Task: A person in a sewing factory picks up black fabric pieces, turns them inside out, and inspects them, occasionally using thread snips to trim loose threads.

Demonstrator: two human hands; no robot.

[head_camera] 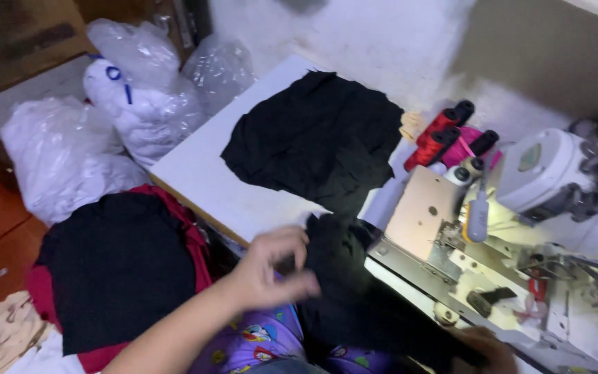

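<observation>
Cloth [340, 277] hangs over the surface's near edge, pinched in my left fingers [292, 266], running down-right to my right hand [482, 346], grip hidden.

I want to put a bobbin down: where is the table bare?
Bare white table lies left of the black fabric pile, along the near edge. It is crowded by the thread spools and the sewing machine.
</observation>
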